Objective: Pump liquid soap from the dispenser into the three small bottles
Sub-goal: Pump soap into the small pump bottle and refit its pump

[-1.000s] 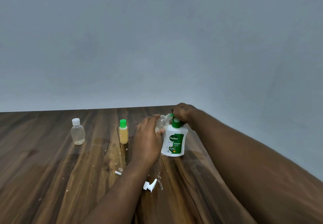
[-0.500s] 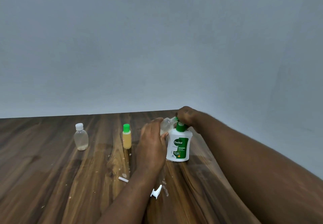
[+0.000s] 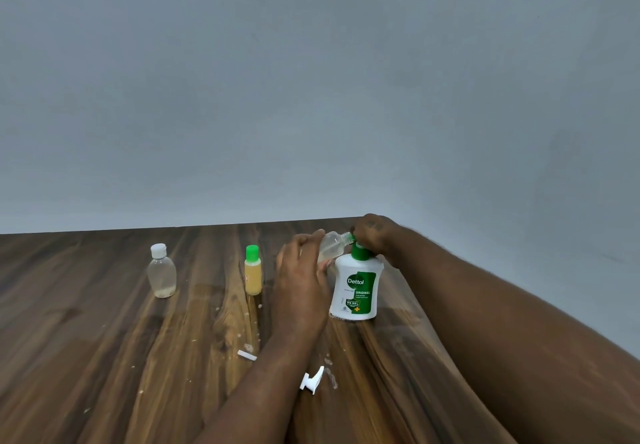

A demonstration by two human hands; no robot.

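- The left hand (image 3: 301,287) grips a small clear bottle (image 3: 330,244), fingers curled round its lower body, and holds it above the tabletop (image 3: 104,357).
- That bottle is tilted, with its open neck pointing right and meeting the nozzle at the top of the Dettol soap dispenser (image 3: 356,287). A little pale liquid sits inside it.
- The dispenser stands upright on the tabletop just right of the left hand, white with a green label and green collar.
- The right hand (image 3: 375,235) sits on top of the dispenser, its fingers curled down over the pump head and hiding most of it.
- 2 more small bottles stand upright to the left, well apart from both hands: a yellow-filled bottle with a green cap (image 3: 253,270), and further left a clear bottle with a white cap (image 3: 162,272) holding a shallow layer of liquid.
- A loose white cap (image 3: 313,379) lies near the left forearm, with a small white strip (image 3: 247,355) just to its left.
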